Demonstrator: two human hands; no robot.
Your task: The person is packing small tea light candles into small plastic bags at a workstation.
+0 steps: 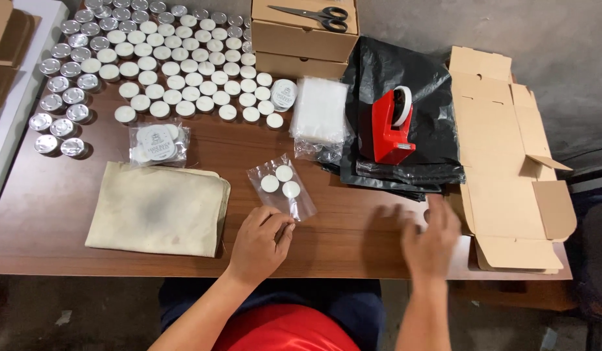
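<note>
My left hand rests on the brown table, fingers curled, its fingertips touching the near end of a small clear plastic bag that holds three white round discs. My right hand is blurred, fingers spread, hovering over the table edge beside a flat unfolded cardboard box. It holds nothing.
Several white tea-light candles and silver tins fill the far left. A beige cloth, another filled bag, a stack of clear bags, a red tape dispenser on black plastic bags, and scissors on stacked boxes lie about.
</note>
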